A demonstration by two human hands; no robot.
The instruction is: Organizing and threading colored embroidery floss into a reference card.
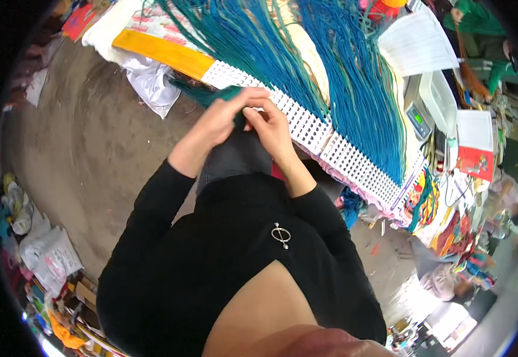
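A bundle of dark green yarn [202, 92] hangs off the near edge of the table, over my lap. My left hand [214, 122] is closed round it, with the fingers reaching over the top. Close beside it, the thumb and fingers of my right hand [271, 128] are pinched together on the same yarn; the exact grip is partly hidden. Just beyond my hands runs a white card strip [300, 124] with rows of dark holes. Long blue and teal yarn strands [360, 107] fan out from it across the table.
A yellow wooden board [164, 52] continues the strip to the left. At right stand a digital scale [418, 122], paper sheets [419, 41] and colourful yarn skeins [428, 199]. White bags [51, 253] lie on the floor at left. Another person in green [482, 24] is at the far right.
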